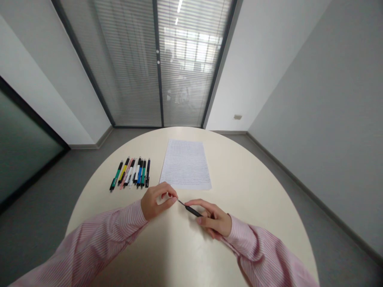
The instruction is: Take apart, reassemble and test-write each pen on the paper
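Near the table's middle, my right hand (216, 219) holds a black pen barrel (193, 211) between thumb and fingers, tilted with its front end up to the left. A thin, dark pen refill (180, 202) sticks out of that front end. My left hand (157, 202) pinches the refill's far tip between thumb and index finger, so the tip itself is hidden. Both hands are just in front of a sheet of paper (185, 165) covered in lines of writing.
Several pens (131, 173) in green, yellow, pink, white, blue and black lie side by side left of the paper. They rest on a round cream table (254, 187). Beyond its far edge stands a glass partition with blinds (131, 79); walls flank it.
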`<act>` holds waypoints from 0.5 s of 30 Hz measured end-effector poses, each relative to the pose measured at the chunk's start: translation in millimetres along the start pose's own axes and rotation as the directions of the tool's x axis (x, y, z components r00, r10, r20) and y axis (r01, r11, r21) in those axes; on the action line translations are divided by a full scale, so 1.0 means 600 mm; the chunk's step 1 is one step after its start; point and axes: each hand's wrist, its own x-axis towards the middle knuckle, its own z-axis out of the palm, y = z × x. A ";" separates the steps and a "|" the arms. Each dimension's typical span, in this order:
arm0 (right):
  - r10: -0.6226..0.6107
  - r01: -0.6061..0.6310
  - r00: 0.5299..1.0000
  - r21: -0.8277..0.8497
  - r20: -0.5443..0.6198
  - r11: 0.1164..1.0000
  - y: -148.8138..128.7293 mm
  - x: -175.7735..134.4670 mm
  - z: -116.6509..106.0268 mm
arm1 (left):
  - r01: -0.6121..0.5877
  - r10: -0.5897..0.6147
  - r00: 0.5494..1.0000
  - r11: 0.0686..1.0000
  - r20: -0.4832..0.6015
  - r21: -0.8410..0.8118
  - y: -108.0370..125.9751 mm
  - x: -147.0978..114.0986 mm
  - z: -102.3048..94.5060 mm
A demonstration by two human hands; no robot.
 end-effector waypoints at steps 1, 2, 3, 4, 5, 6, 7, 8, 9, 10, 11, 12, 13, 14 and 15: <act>-0.007 0.006 1.000 0.031 0.002 1.000 0.002 0.001 0.000 | 0.019 -0.019 1.000 1.000 -0.021 0.015 -0.002 0.001 -0.004; -0.021 0.021 1.000 0.070 0.001 0.997 0.004 0.003 0.001 | 0.041 -0.040 0.998 0.998 -0.050 0.038 -0.004 0.002 -0.009; -0.044 0.045 0.999 0.111 -0.005 0.993 0.007 0.005 0.001 | 0.058 -0.051 0.995 0.996 -0.091 0.074 -0.006 0.003 -0.013; -0.072 0.074 0.997 0.149 -0.019 0.986 0.009 0.007 0.001 | 0.061 -0.043 0.989 0.990 -0.141 0.126 -0.008 0.003 -0.016; -0.097 0.102 0.995 0.179 -0.039 0.978 0.011 0.010 0.001 | 0.043 -0.004 0.981 0.980 -0.194 0.197 -0.009 0.003 -0.018; -0.114 0.125 0.991 0.200 -0.065 0.972 0.013 0.012 0.002 | 0.008 0.060 0.971 0.959 -0.231 0.284 -0.010 0.003 -0.019; -0.124 0.141 0.988 0.213 -0.093 0.967 0.014 0.015 0.002 | -0.040 0.139 0.962 0.923 -0.237 0.382 -0.010 0.002 -0.017; -0.125 0.149 0.985 0.223 -0.120 0.963 0.014 0.018 0.003 | -0.097 0.220 0.954 0.871 -0.205 0.481 -0.009 0.001 -0.014; -0.121 0.154 0.981 0.233 -0.149 0.960 0.015 0.020 0.004 | -0.157 0.284 0.948 0.807 -0.142 0.569 -0.009 0.000 -0.009; -0.115 0.156 0.978 0.241 -0.177 0.958 0.015 0.022 0.004 | -0.209 0.322 0.945 0.739 -0.063 0.641 -0.008 -0.001 -0.003; -0.109 0.158 0.973 0.246 -0.203 0.956 0.014 0.024 0.005 | -0.249 0.339 0.941 0.673 0.008 0.697 -0.007 -0.002 0.004; -0.104 0.160 0.969 0.246 -0.225 0.956 0.014 0.025 0.006 | -0.272 0.340 0.938 0.617 0.061 0.739 -0.007 -0.002 0.010; -0.101 0.160 0.965 0.242 -0.241 0.957 0.014 0.026 0.007 | -0.282 0.336 0.937 0.571 0.095 0.771 -0.007 -0.003 0.016; -0.101 0.162 0.963 0.236 -0.251 0.958 0.014 0.026 0.007 | -0.282 0.326 0.939 0.538 0.113 0.794 -0.008 -0.004 0.020; -0.103 0.164 0.961 0.230 -0.257 0.959 0.014 0.027 0.007 | -0.275 0.313 0.942 0.516 0.120 0.811 -0.009 -0.005 0.024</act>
